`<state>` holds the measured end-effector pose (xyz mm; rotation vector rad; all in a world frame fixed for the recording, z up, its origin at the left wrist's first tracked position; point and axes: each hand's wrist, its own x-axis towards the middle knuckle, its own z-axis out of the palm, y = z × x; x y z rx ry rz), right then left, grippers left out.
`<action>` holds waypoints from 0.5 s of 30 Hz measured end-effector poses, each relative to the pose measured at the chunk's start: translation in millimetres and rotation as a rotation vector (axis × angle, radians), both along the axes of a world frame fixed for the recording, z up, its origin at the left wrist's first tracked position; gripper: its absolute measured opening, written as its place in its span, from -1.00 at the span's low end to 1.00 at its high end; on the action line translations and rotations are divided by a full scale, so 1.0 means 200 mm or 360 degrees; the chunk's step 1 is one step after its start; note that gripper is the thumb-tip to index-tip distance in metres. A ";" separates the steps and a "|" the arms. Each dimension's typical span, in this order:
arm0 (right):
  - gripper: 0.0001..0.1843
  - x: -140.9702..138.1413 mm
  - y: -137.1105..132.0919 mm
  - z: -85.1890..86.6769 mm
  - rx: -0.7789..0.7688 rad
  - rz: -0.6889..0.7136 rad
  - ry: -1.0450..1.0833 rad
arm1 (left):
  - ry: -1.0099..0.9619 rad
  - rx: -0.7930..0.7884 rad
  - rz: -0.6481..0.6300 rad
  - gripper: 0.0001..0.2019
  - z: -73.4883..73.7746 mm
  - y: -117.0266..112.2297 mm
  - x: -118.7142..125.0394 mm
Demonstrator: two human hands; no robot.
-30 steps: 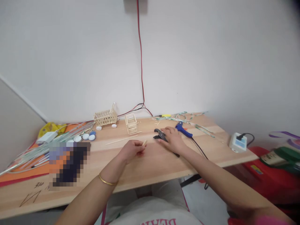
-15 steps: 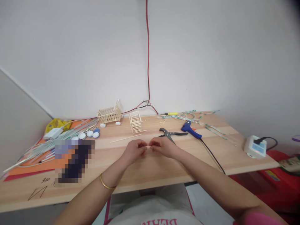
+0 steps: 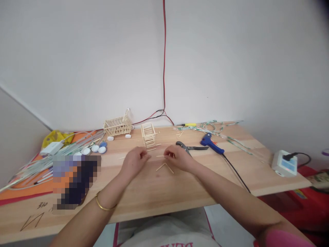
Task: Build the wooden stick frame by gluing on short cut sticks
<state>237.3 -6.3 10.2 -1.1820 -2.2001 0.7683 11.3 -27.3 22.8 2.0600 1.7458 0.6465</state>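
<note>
- The wooden table (image 3: 159, 192) has a light top and stands against a white wall.
- Two short wooden sticks (image 3: 164, 167) lie near the middle and form a corner.
- A small stick tower (image 3: 148, 134) stands behind them, and a stick cart (image 3: 117, 126) stands to its left, near the wall.
- White and blue bottle caps (image 3: 94, 149) lie on the left side, beside an orange sheet (image 3: 28, 187) with thin rods on it.
- Black pliers (image 3: 189, 148) and a blue glue gun (image 3: 211, 143) lie on the right side, just beside each other.
- A white power box (image 3: 283, 163) sits at the right edge.
</note>
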 end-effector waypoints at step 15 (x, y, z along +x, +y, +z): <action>-0.78 -0.16 0.19 0.18 -0.0154 0.0047 0.0455 | -0.0688 0.0199 0.0272 -0.73 0.01 0.19 0.03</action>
